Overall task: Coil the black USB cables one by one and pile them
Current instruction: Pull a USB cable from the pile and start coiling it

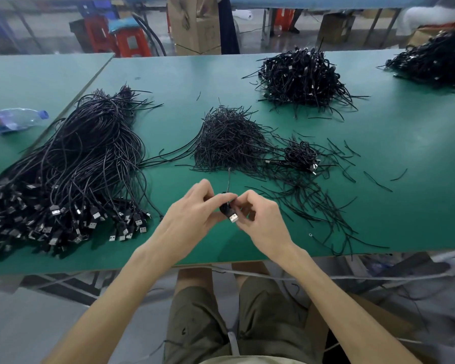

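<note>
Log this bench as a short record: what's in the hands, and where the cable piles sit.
In hands: coiled black USB cable with silver plug, pinched by left hand and right hand
Uncoiled stock: big bundle of loose black USB cables, left of hands
Ties: heap of short black wire ties, centre
Finished: small pile of coiled black cables, right of ties; larger pile farther back
Surface: green table
</note>
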Motion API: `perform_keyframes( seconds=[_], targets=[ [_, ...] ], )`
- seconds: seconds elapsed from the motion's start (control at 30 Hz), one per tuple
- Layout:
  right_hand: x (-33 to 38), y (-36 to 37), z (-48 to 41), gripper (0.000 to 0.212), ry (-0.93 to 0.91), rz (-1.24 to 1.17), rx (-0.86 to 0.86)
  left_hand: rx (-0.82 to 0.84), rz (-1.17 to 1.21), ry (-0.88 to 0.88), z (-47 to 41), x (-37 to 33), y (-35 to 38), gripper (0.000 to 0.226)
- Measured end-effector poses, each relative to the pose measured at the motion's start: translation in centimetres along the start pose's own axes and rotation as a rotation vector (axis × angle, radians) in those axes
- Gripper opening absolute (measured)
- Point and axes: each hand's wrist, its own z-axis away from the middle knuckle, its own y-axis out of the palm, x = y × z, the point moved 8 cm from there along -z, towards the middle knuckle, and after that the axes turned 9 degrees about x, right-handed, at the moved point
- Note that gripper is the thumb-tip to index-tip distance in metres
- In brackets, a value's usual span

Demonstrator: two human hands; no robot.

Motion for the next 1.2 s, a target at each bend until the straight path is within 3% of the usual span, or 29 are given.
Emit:
perform_keyframes(
  seconds=[0.03,0.1,0.2,0.37,0.47,0.53,0.7,0.83,1.1,1.2],
  targets=[
    [0.0,0.1,0.1,0.022,0.005,-0.020,0.000,-0.051,-0.056,0.029,-0.3,-0.3,-0.6,0.029],
    [0.0,0.4,0.1,0.029,0.012,-0.041,0.003,-0.111,-0.162,0.053,-0.8,-0.8,-1.4,0.035],
    [0.2,0.5,0.1,0.016,-0.010,-0.043,-0.054,-0.101,-0.171,0.001,-1.5,-1.1,-1.6,0.035],
    [1.4,-0.1,0.0,0.010,-0.126,0.198,-0.174,0.104,0.287,-0.468,-2.4,2.3,1.1,0.033],
    [2.5,0.0,0.3,0.011,-0.227,0.361,-0.200,0.097,0.659,-0.587,-2.5,3.0,1.9,0.019],
    [2.8,-0.1,0.3,0.010,-0.259,0.406,-0.201,0.077,0.803,-0.563,-2.5,3.1,2.0,0.024],
    [2.9,-0.5,0.4,0.007,-0.261,0.428,-0.205,0.175,0.733,-0.155,-2.2,1.7,1.2,0.047],
    [2.7,-0.2,0.5,0.007,-0.259,0.423,-0.193,0.271,0.688,-0.128,-1.8,2.3,1.8,0.077],
    [1.8,0.3,0.5,0.009,-0.210,0.280,-0.146,0.157,0.273,-0.147,-1.8,3.2,1.6,0.014],
    [1.9,-0.1,0.3,0.005,-0.213,0.247,-0.178,0.153,0.390,-0.183,-2.2,3.1,1.6,0.020]
  ],
)
